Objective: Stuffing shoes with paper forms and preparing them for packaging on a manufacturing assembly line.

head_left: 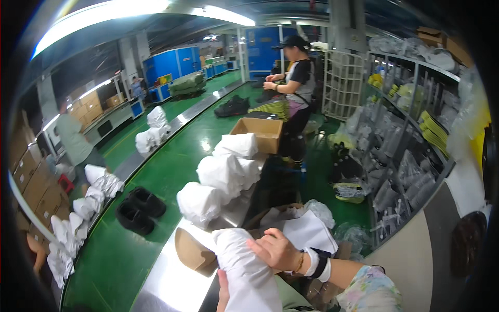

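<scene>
A long white-wrapped bundle (244,268) is held up in front of me; its wrapping hides what is inside. My left hand (223,292) grips the bundle's lower left side, and most of its fingers are hidden behind it. Bent fingers of my right hand (279,250) press on the wrapping's upper right side, closed against it. Just beyond lies a brown curved cardboard piece (192,249) on the shiny metal ledge (169,278). Several similar white bundles (200,203) are heaped farther along that ledge.
A pair of black shoes (140,208) stands on the green belt (176,161), with an open carton (257,134) beyond the heap. A co-worker (299,78) stands past the carton, hands together. Shelves (410,114) with bagged items line the right; more white bundles (86,208) sit left.
</scene>
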`<state>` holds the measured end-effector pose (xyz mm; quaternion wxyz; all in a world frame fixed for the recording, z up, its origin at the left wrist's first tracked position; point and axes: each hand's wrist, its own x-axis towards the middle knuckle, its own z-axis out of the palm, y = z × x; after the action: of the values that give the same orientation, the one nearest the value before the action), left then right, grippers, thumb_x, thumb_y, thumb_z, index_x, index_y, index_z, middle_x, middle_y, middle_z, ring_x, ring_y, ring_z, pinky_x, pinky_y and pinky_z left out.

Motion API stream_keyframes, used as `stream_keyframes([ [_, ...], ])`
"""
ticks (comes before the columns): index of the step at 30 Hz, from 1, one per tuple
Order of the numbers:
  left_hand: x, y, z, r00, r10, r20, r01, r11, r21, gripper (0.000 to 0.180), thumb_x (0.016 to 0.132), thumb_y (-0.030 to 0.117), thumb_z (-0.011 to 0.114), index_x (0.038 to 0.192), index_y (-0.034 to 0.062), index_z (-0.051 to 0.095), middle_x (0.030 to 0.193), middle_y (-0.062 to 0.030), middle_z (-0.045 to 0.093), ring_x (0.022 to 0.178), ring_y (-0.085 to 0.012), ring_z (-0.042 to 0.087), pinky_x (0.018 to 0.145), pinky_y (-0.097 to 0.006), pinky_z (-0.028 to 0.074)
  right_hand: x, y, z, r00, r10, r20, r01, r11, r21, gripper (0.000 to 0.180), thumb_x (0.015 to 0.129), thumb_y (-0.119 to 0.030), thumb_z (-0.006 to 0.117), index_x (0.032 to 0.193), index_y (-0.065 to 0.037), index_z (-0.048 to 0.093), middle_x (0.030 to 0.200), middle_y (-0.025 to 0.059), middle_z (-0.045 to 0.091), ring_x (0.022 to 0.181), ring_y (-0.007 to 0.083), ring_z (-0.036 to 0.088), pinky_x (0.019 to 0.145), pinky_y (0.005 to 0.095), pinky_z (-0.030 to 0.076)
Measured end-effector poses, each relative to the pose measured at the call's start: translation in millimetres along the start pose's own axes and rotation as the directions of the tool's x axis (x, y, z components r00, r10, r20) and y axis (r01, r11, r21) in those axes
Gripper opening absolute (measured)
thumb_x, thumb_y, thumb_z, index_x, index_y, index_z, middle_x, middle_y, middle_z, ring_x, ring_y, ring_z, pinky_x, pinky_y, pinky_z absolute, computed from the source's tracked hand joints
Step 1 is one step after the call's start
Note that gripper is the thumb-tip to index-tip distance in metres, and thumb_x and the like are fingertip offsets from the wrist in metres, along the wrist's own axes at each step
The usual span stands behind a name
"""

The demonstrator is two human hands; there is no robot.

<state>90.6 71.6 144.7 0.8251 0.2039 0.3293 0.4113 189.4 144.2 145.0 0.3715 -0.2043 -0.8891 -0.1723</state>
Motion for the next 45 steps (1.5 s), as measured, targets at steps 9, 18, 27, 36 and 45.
stream_keyframes([
  [9, -61, 10, -31, 0.922, 0.19, -0.337, -0.239, 0.965, -0.111, 0.075, 0.084, 0.055, 0.051, 0.13, -0.0025, 0.037, 0.122, -0.0138, 0.051, 0.109, -0.0227, 0.052, 0.094, -0.033, 0.042, 1, 4, -15, 0.998, -0.048, 0.044, 0.051, 0.996, -0.071, 0.031, 0.076, -0.009, 0.055, 0.105, 0.001, 0.057, 0.084, 0.0072, 0.058, 0.075, 0.0182, 0.057, 0.087, 0.0443, 0.038],
  [18, -42, 14, -50, 0.92, 0.225, 0.32, -0.042, 0.87, -0.491, 0.077, 0.086, 0.056, 0.044, 0.134, -0.0024, 0.03, 0.129, -0.0182, 0.045, 0.116, -0.0282, 0.047, 0.1, -0.036, 0.036, 22, 17, -15, 0.977, -0.102, 0.189, 0.111, 0.993, -0.036, 0.036, 0.077, -0.009, 0.052, 0.113, -0.005, 0.054, 0.101, 0.0105, 0.055, 0.091, 0.0221, 0.054, 0.087, 0.0411, 0.037],
  [27, -35, 46, -43, 0.656, 0.738, -0.156, -0.729, 0.674, 0.12, 0.073, 0.08, 0.047, 0.058, 0.129, -0.0016, 0.033, 0.122, -0.0151, 0.048, 0.11, -0.0257, 0.05, 0.097, -0.038, 0.039, 28, 34, -81, 0.68, 0.444, 0.584, -0.629, -0.057, 0.775, 0.072, 0.081, -0.031, 0.066, 0.135, -0.003, 0.027, 0.13, 0.0143, 0.041, 0.119, 0.0241, 0.042, 0.099, 0.037, 0.034],
  [36, -27, 56, -18, 0.461, 0.829, -0.317, -0.864, 0.501, 0.052, 0.057, 0.085, 0.038, 0.056, 0.124, 0.0002, 0.039, 0.116, -0.0111, 0.053, 0.106, -0.0228, 0.053, 0.095, -0.036, 0.041, 20, -34, -59, 0.814, 0.414, 0.407, -0.578, 0.643, 0.502, 0.086, 0.069, -0.016, 0.073, 0.138, -0.003, 0.023, 0.129, 0.0226, 0.041, 0.109, 0.0338, 0.051, 0.088, 0.0333, 0.044],
  [45, -40, 58, -13, 0.639, 0.688, -0.345, -0.767, 0.603, -0.218, 0.065, 0.085, 0.06, 0.043, 0.122, 0.0069, 0.044, 0.113, -0.0069, 0.055, 0.105, -0.0224, 0.053, 0.091, -0.035, 0.041, 9, -31, -9, 0.922, 0.284, -0.263, -0.211, 0.938, 0.273, 0.04, 0.067, -0.006, 0.062, 0.104, 0.001, 0.048, 0.084, 0.0137, 0.057, 0.067, 0.0306, 0.059, 0.054, 0.0366, 0.048],
])
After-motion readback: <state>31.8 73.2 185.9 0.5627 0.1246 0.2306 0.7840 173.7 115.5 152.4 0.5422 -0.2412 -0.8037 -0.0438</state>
